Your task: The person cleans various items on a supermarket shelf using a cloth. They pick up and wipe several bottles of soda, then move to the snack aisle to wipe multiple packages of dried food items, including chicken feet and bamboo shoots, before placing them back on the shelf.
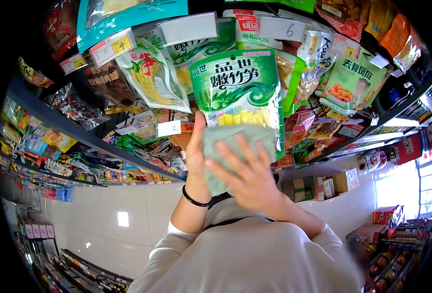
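A green plastic packet of bamboo shoots (241, 86) is before me, upright, its lower part covered by a grey-green cloth (216, 146). My left hand (197, 154), with a black band at the wrist, is at the packet's left edge, thumb raised; its fingers are hidden behind the packet and cloth. My right hand (250, 170) lies flat on the cloth, fingers spread and slightly blurred, pressing it against the packet's lower front. Just behind the packet hang more packets, among them a clear-fronted one with yellow shoots (153, 73).
Hanging snack packets and price tags (169, 128) fill the rack ahead. A dark shelf edge (102, 141) runs down the left side. Pale floor tiles (124, 197) lie behind me on the left. Open cardboard boxes (334, 185) stand on the floor at right.
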The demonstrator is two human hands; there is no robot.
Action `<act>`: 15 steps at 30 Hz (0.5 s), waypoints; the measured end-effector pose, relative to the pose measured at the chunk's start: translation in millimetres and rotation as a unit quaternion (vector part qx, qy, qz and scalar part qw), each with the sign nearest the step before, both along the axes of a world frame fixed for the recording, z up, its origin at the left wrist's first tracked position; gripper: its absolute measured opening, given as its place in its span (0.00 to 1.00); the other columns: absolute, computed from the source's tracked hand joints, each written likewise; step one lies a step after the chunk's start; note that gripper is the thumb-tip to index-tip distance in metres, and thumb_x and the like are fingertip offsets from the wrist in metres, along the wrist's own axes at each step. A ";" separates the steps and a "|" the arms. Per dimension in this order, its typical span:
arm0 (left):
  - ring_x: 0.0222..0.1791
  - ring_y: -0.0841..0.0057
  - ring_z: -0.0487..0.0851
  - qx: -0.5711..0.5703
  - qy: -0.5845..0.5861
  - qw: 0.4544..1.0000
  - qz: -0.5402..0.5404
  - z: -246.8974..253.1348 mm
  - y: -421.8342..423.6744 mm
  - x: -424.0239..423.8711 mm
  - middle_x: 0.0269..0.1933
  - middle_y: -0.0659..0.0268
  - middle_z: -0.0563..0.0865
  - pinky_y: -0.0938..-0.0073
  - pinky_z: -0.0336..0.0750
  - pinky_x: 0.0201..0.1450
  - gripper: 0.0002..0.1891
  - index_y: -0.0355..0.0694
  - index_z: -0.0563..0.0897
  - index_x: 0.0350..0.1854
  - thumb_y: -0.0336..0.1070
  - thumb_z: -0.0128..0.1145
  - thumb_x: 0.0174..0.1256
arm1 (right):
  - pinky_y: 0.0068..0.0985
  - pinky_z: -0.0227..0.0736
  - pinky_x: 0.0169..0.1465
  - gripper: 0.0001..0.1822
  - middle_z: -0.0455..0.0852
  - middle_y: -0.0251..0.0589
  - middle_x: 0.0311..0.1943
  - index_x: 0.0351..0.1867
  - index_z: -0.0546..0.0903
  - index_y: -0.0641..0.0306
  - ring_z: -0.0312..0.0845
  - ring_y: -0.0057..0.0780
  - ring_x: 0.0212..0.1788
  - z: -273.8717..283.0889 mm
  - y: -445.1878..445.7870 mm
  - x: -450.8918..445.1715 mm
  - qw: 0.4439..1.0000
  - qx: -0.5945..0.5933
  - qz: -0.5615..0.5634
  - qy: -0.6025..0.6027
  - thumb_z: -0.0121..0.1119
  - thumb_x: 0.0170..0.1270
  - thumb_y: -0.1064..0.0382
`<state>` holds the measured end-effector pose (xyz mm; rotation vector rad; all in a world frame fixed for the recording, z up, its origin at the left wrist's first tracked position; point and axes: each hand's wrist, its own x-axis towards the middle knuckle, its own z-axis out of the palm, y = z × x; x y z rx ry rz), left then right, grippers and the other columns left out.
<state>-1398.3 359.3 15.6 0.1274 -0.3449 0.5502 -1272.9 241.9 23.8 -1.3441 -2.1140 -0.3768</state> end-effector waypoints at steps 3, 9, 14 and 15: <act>0.65 0.56 0.78 -0.001 0.079 0.990 0.119 15.9 -15.7 4.7 0.68 0.52 0.78 0.53 0.72 0.69 0.32 0.38 0.71 0.72 0.60 0.40 0.80 | 0.42 0.46 0.76 0.29 0.69 0.33 0.75 0.69 0.75 0.42 0.61 0.39 0.77 -10.0 -3.9 -0.1 0.995 0.025 0.072 -0.064 0.51 0.65 0.66; 0.66 0.56 0.78 -0.030 0.084 0.972 0.217 6.6 -13.6 -4.7 0.69 0.53 0.77 0.52 0.69 0.71 0.30 0.38 0.70 0.72 0.57 0.43 0.80 | 0.44 0.49 0.71 0.26 0.74 0.42 0.71 0.64 0.79 0.49 0.66 0.46 0.74 -18.8 -3.5 26.5 0.996 0.048 -0.004 0.078 0.53 0.63 0.66; 0.66 0.58 0.77 -0.040 0.070 0.990 0.118 10.5 -16.5 -0.5 0.69 0.55 0.77 0.54 0.69 0.72 0.32 0.38 0.70 0.72 0.59 0.47 0.78 | 0.38 0.53 0.70 0.22 0.75 0.36 0.71 0.63 0.81 0.46 0.69 0.32 0.73 -10.7 1.0 -0.6 0.989 0.072 0.111 -0.072 0.52 0.68 0.60; 0.66 0.58 0.77 -0.061 0.086 0.987 0.121 11.7 -18.0 -2.1 0.69 0.55 0.77 0.54 0.69 0.72 0.32 0.38 0.70 0.72 0.59 0.48 0.78 | 0.39 0.47 0.74 0.21 0.75 0.36 0.71 0.62 0.82 0.45 0.70 0.31 0.72 -12.0 2.9 -1.1 0.983 0.085 0.139 -0.081 0.51 0.69 0.60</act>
